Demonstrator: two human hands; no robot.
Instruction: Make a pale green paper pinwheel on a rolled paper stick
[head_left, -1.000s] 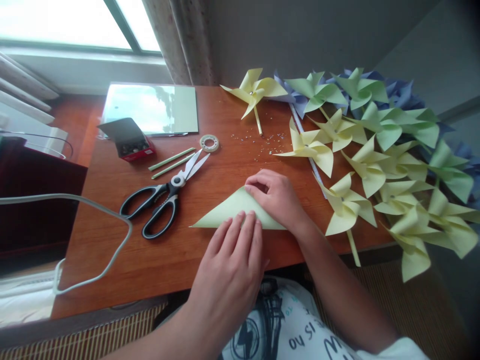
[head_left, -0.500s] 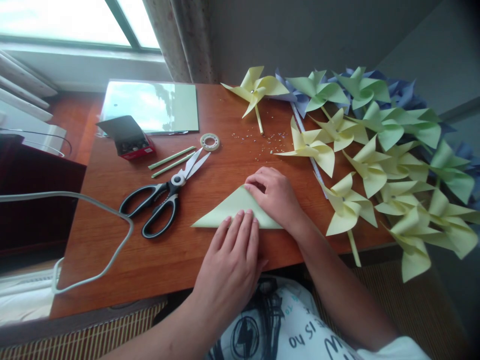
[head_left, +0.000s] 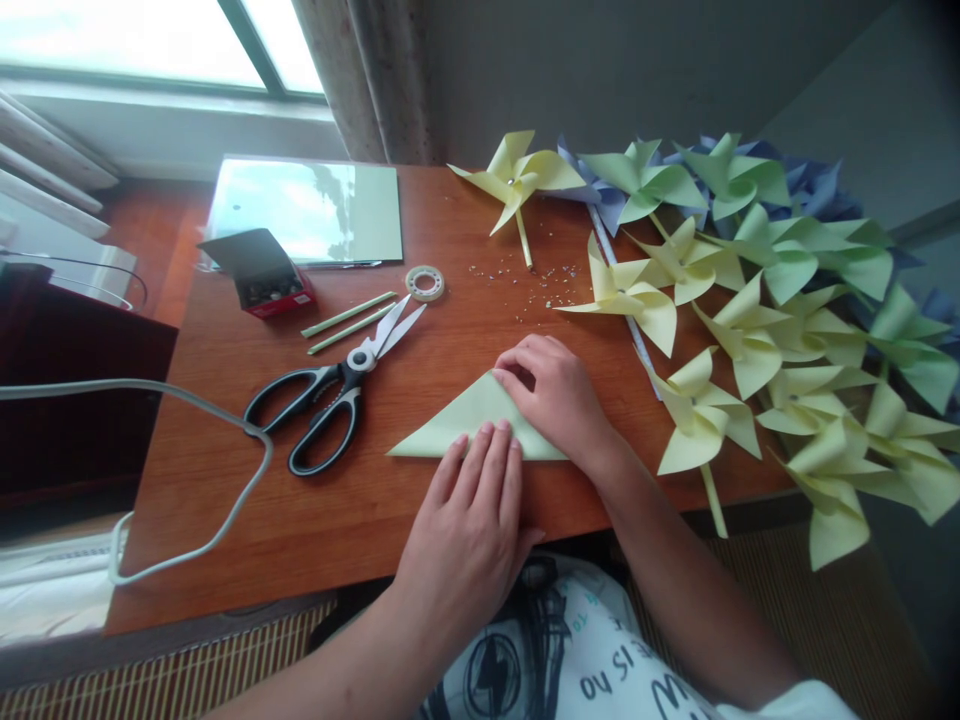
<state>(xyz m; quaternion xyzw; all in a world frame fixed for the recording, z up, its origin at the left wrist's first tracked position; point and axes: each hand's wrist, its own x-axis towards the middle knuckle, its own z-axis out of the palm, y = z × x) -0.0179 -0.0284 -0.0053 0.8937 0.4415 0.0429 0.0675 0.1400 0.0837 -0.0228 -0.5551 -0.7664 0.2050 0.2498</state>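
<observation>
A pale green sheet of paper (head_left: 450, 420), folded into a triangle, lies on the table with its long edge toward me. Flat on that long edge rest the straight fingers of my left hand (head_left: 476, 510). My right hand (head_left: 551, 390) is closed at the triangle's top corner, thumb and forefinger on the paper, and covers part of its right side. Left of the paper lie black-handled scissors (head_left: 337, 390) with the blades parted. Two rolled green paper sticks (head_left: 349, 320) and a roll of tape (head_left: 424, 284) are beyond the scissors.
Several yellow and green paper pinwheels (head_left: 697, 410) crowd the right side, some past the table edge. An open red box (head_left: 277, 285) stands near a glossy pack of paper (head_left: 315, 210). Small paper scraps (head_left: 551, 285) dot the table (head_left: 300, 540). A white cable (head_left: 225, 400) crosses the left edge.
The whole view has shifted slightly. My left fingers stay on the long edge of the folded paper, and my right hand keeps its place at the top corner.
</observation>
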